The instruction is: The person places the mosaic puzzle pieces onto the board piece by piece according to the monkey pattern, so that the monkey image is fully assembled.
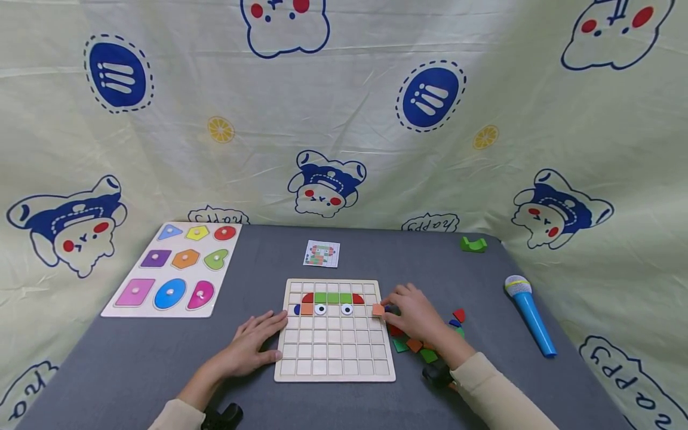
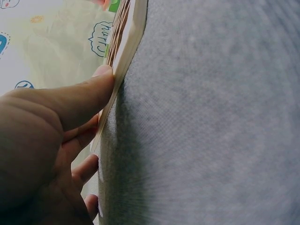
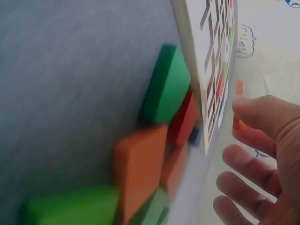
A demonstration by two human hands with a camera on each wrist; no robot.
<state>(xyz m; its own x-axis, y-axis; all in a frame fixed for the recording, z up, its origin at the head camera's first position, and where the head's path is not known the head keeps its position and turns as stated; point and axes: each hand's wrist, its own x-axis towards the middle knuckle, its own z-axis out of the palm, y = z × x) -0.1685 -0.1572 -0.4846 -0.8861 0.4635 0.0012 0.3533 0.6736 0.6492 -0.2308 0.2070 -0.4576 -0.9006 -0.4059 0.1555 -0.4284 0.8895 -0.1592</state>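
A wooden grid board (image 1: pixel 334 351) lies on the grey table. Along its upper rows sit a green strip (image 1: pixel 333 298) with red end pieces, two round eye pieces (image 1: pixel 346 309), an orange square (image 1: pixel 307 309) and a blue piece. My left hand (image 1: pixel 249 343) rests at the board's left edge; its thumb (image 2: pixel 96 91) and extended fingers touch the rim. Between thumb and fingertip my right hand (image 1: pixel 414 313) pinches an orange square block (image 1: pixel 378 310), held over the board's right edge. That block shows edge-on in the right wrist view.
Loose coloured blocks (image 1: pixel 428 355) lie under and beside the right forearm, close to the board. Behind the board is a small pattern card (image 1: pixel 321 254). A shape puzzle (image 1: pixel 177 269) stands left; a blue toy microphone (image 1: pixel 531 316) and a green curved block (image 1: pixel 473 244) lie right.
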